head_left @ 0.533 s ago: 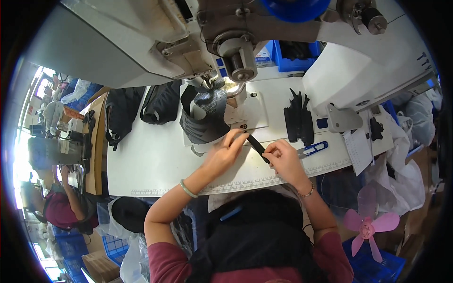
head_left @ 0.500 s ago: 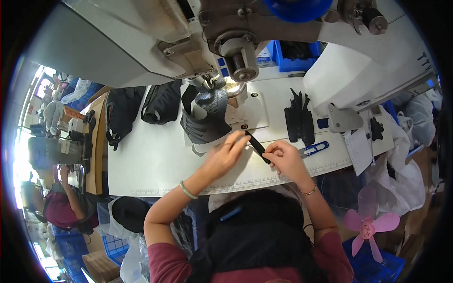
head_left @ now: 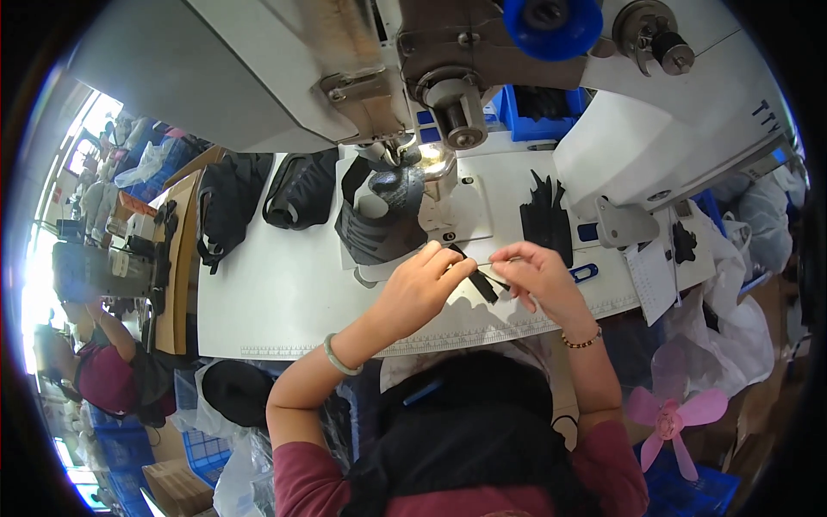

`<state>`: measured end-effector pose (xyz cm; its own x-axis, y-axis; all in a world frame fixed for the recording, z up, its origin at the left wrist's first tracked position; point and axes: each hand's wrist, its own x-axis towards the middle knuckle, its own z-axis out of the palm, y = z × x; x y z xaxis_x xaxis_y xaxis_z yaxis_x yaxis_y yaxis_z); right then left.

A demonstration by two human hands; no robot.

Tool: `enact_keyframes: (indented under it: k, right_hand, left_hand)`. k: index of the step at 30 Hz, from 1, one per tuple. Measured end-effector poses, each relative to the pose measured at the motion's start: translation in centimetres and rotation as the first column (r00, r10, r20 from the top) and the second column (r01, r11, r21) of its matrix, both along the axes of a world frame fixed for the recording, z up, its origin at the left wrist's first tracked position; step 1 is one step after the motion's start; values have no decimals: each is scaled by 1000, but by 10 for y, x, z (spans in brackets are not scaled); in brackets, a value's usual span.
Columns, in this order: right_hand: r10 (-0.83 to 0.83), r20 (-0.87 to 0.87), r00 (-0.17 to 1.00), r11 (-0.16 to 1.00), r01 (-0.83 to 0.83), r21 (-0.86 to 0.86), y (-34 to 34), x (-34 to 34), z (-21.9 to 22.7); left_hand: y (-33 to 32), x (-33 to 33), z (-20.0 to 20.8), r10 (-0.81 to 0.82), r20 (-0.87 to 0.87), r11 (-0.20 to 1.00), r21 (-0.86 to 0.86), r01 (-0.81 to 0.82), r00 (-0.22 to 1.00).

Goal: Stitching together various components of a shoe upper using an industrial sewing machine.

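Note:
My left hand (head_left: 424,283) is closed, its thumb and fingertips pinching a black fabric strip (head_left: 485,288) just above the table. A narrow piece of the strip angles toward my right hand (head_left: 544,280), whose fingers are bent but apart beside it; I see no firm grip there. Left of the strip, a dark grey shoe upper (head_left: 379,234) with diagonal stripes sits under the sewing machine's needle area (head_left: 398,151). Blue thread snips (head_left: 584,272) lie partly hidden behind my right hand. Beyond that hand rests a bunch of black strips (head_left: 545,220).
Two more dark shoe uppers lie at the back left, one of them a black upper (head_left: 301,191). The machine head (head_left: 457,112) overhangs the white table (head_left: 284,302). A blue bin (head_left: 538,121) stands behind, a pink fan (head_left: 668,418) lower right. Another person (head_left: 108,375) works at far left.
My right hand has moved right and slightly up, its pinch on the strip loosened. A narrow piece now stands apart from the strip. My left hand has shifted slightly right.

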<state>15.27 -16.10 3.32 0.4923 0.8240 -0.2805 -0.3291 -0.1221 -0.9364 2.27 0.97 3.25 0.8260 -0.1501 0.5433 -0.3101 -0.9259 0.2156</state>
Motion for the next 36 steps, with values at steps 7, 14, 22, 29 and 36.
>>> enact_keyframes:
  k: [7, 14, 22, 29, 36]
  right_hand:
    - [241, 734, 635, 966, -232, -117, 10, 9, 21]
    - [334, 99, 937, 925, -346, 155, 15, 18, 6]
    - [196, -122, 973, 949, -158, 271, 12, -15, 18]
    - [-107, 78, 991, 878, 57, 476, 21, -41, 5]
    - [-206, 161, 965, 836, 88, 542, 28, -45, -2]
  left_hand:
    - [1, -6, 14, -49, -221, 992, -128, 21, 974]
    - [-7, -25, 26, 62, 79, 997, 43, -66, 995]
    - [-15, -19, 23, 85, 251, 992, -111, -59, 964]
    - [-33, -21, 9, 110, -45, 588, -802, -102, 993]
    - [-33, -14, 7, 207, 112, 680, -731, -61, 972]
